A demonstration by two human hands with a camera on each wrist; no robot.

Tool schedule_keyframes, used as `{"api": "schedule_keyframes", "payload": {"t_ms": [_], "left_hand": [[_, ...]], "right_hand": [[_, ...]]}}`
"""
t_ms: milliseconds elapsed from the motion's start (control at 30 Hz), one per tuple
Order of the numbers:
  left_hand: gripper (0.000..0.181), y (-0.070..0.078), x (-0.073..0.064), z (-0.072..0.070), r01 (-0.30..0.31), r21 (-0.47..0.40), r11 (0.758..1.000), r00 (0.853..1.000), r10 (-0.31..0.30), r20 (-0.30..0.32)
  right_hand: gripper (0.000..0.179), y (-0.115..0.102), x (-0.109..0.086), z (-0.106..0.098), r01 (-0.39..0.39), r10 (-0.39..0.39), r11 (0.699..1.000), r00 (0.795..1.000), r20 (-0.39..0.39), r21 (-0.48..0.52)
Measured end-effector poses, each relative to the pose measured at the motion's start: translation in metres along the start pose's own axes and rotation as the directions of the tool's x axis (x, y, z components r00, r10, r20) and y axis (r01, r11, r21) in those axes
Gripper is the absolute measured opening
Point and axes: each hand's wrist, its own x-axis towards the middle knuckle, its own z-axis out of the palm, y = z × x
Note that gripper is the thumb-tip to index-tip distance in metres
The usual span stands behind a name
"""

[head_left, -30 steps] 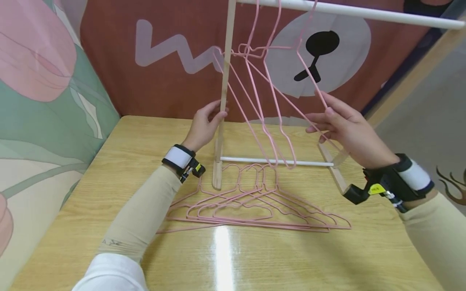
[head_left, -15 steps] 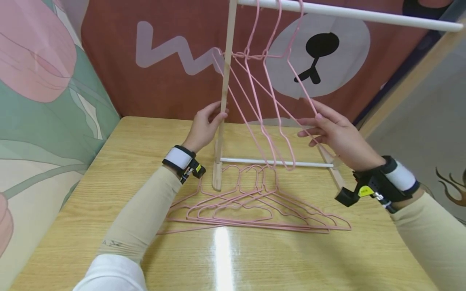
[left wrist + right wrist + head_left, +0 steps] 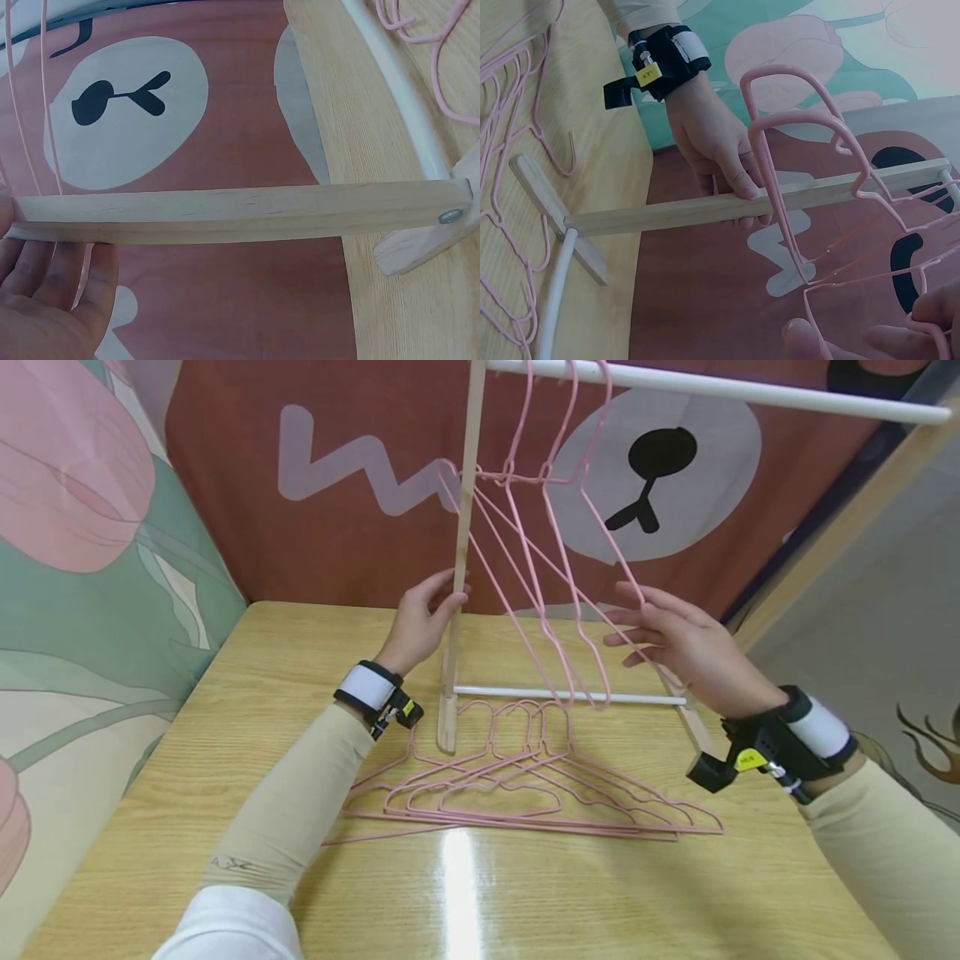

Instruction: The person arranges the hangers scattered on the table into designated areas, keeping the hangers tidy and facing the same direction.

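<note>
In the head view my left hand [image 3: 423,618] grips the wooden side post [image 3: 466,518] of a small clothes rack, thumb in front. Three pink clothes hangers hang from the rack's white top rod [image 3: 712,389]. The rightmost hanger [image 3: 612,543] rests against my right hand [image 3: 693,647], whose fingers are loosely spread around its lower end. In the right wrist view the thumb [image 3: 802,341] stands apart from the fingers, with the hanger's wire between. Left of it hang the middle hanger [image 3: 562,552] and the leftmost hanger [image 3: 526,539].
Several pink hangers [image 3: 510,818] lie overlapping on the wooden table [image 3: 570,902] in front of the rack. A lower white rod [image 3: 637,698] joins the rack's wooden feet [image 3: 447,727]. Patterned cloths hang behind and at the left.
The rightmost hanger's hook has slid left along the top rod toward the other two. My right hand has moved left with it, and its fingers have loosened. My left hand stays on the post.
</note>
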Motion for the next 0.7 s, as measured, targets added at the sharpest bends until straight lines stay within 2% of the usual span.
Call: {"api": "schedule_keyframes", "payload": {"t_ms": [167,400,567,700], "left_hand": [[0.039,0.0000,-0.0003,0.0004,-0.001,0.002,1.000,1.000,0.001,-0.001],[0.039,-0.0012,-0.0005,0.0006,-0.005,0.002,1.000,1.000,0.005,-0.004],[0.039,-0.0036,0.0009,0.0004,-0.013,-0.014,1.000,1.000,0.013,-0.003],[0.039,-0.0040,0.0015,0.0007,-0.014,-0.023,1.000,1.000,0.014,-0.002]], "right_hand": [[0.041,0.0043,0.0011,-0.0007,0.014,-0.017,0.995,1.000,0.024,0.096],[0.044,0.0047,-0.0008,0.0000,0.014,-0.015,1.000,0.999,0.037,0.019],[0.037,0.0050,-0.0020,-0.0002,0.010,-0.012,0.999,0.999,0.041,0.048],[0.040,0.0049,-0.0033,-0.0006,0.004,-0.006,0.999,0.999,0.049,0.038]]}}
